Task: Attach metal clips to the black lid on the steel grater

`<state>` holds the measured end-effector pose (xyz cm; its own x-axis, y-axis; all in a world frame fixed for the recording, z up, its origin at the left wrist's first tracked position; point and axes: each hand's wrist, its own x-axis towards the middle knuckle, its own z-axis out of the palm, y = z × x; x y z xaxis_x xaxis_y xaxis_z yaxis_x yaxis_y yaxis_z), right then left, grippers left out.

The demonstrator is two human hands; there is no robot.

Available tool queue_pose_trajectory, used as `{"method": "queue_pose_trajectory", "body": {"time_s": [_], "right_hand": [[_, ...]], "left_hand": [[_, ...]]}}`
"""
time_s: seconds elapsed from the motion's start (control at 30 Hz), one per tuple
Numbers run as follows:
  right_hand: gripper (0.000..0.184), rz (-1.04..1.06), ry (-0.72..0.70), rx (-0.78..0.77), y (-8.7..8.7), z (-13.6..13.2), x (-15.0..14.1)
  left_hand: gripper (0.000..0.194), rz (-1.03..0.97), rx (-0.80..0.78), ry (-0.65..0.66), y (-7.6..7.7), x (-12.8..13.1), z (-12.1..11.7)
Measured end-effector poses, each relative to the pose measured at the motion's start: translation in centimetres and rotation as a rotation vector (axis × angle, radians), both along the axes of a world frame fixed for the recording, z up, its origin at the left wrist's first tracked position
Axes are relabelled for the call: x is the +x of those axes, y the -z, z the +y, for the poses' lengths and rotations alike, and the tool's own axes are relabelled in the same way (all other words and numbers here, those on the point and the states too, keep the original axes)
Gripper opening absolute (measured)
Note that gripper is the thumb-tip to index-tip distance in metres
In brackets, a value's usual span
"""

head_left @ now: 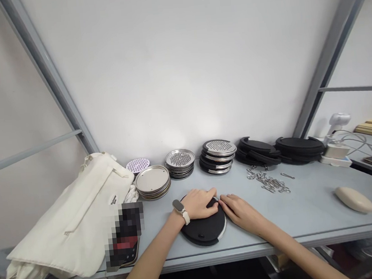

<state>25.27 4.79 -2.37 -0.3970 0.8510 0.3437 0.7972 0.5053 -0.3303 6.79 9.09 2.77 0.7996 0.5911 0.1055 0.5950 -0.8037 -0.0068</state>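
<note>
Black steel-rimmed disc (202, 231) under left hand (198, 203), right hand (241, 213) at rim.

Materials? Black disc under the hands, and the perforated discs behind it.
The black disc looks like matte plastic or rubber, with a shiny metal rim. The perforated discs look like polished stainless steel, judging by their bright sheen; alloy unclear.

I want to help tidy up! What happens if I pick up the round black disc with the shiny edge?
The round black disc looks flat and stiff, so it probably won't flop. Its metal rim may feel slippery and a bit heavy. On edge it might roll, but lying flat it seems steady.
</note>
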Motion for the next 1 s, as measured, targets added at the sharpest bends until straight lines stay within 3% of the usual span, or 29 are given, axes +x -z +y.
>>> {"method": "queue_pose_trajectory", "body": {"time_s": [1.0], "right_hand": [[0.03,-0.006,-0.002,0.012,0.16,0.17,0.01]], "left_hand": [[0.015,-0.025,-0.002,0.071,-0.29,-0.03,-0.26]]}}
